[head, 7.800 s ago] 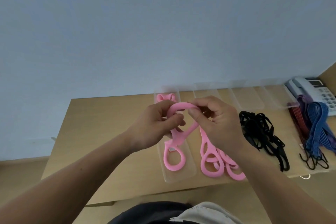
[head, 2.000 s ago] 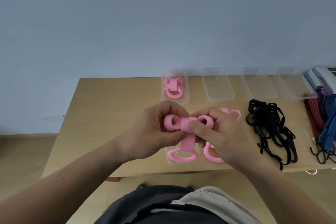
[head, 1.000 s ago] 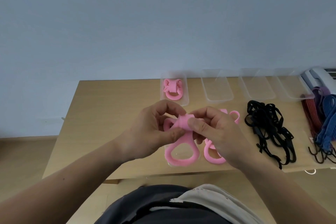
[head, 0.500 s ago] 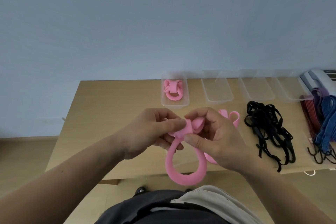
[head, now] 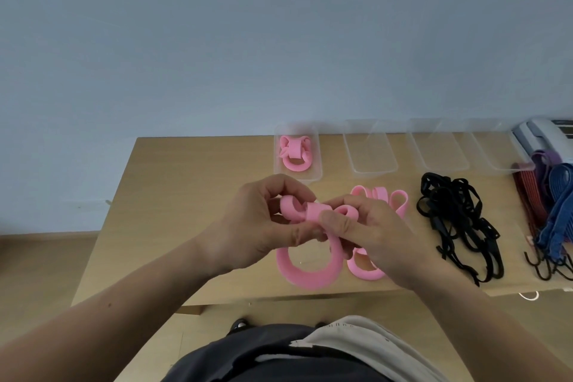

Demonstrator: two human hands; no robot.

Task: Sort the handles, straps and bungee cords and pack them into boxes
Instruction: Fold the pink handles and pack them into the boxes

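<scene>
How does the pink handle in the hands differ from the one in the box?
The held handle is gripped by the left hand and right hand above the table; the boxed handle lies in the leftmost box. The held handle's big loop hangs open; the boxed handle is a tight bundle. Both are pink.
</scene>
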